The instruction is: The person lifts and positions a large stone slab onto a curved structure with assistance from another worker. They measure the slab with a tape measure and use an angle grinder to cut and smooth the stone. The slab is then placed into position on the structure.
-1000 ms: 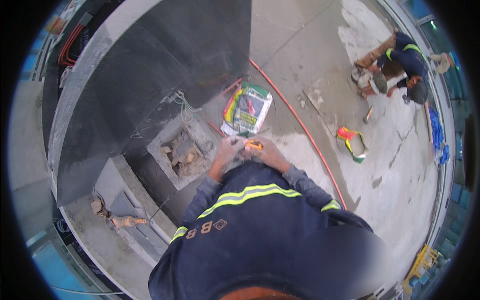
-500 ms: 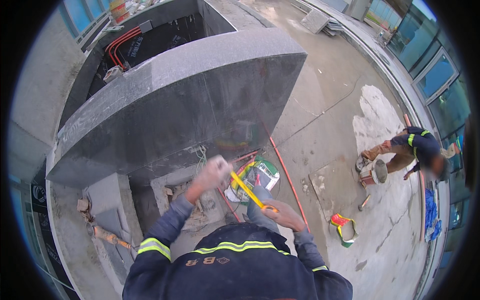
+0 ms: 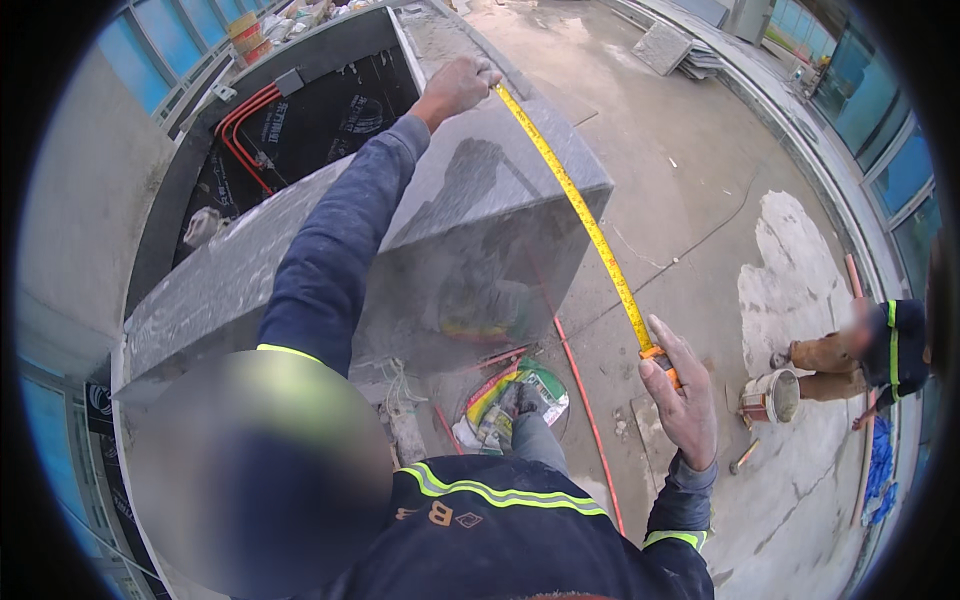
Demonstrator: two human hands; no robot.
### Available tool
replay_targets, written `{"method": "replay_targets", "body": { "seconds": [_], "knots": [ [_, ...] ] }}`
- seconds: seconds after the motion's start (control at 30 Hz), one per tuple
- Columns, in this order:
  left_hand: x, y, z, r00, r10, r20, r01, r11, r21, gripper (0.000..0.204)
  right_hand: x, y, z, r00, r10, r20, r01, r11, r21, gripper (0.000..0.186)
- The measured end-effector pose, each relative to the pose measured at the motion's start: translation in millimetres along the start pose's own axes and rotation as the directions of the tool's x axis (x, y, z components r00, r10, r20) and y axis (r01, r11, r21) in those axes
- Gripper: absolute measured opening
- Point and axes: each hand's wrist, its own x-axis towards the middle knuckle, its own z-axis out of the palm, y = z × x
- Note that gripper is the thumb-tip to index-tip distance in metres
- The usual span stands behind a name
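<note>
A yellow tape measure blade (image 3: 590, 225) stretches pulled out between my two hands. My left hand (image 3: 458, 90) is closed on the blade's free end, above the grey stone top (image 3: 560, 150) of a low wall. In my right hand (image 3: 687, 400) sits the orange tape measure case (image 3: 663, 366), gripped between thumb and fingers, lower and out to the right beyond the wall's corner. The blade crosses over the stone's end edge on its way down to the case. My left arm reaches across the top, and its shadow falls on the stone.
Behind the wall lies a black-lined trough (image 3: 300, 150) with red pipes (image 3: 240, 115). Below me are a printed sack (image 3: 545, 385) and a long red pipe (image 3: 585, 420). A co-worker (image 3: 890, 350) bends at the right beside a bucket (image 3: 771, 398). Slabs (image 3: 662, 48) lie far off.
Both hands have moved apart: the left up and forward over the stone top, the right out to the right. Much more blade is out. The co-worker has shifted posture.
</note>
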Motion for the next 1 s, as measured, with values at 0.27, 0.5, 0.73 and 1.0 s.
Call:
{"method": "replay_targets", "body": {
  "seconds": [0.27,0.5,0.73,1.0],
  "knots": [
    [43.8,-32.2,72.2,0.986,-0.124,0.114,0.131,0.990,-0.054,0.037,75.4,26.8,-38.8,0.994,-0.075,0.083,0.081,0.993,-0.080,0.053],
    [32.7,-36.5,84.4,0.978,-0.128,0.162,0.148,0.982,-0.116,0.044,52.4,33.1,-34.7,0.995,0.022,0.098,-0.035,0.991,0.132,0.053],
    [26.0,-25.0,84.8,0.986,-0.109,0.125,0.124,0.984,-0.126,0.040,36.0,44.1,-23.3,0.999,-0.037,0.025,0.033,0.989,0.144,0.052],
    [28.1,-43.2,90.0,0.989,-0.064,0.133,0.075,0.994,-0.075,0.046,34.9,44.6,-21.2,0.997,-0.070,0.043,0.068,0.997,0.035,0.055]
  ]
}}
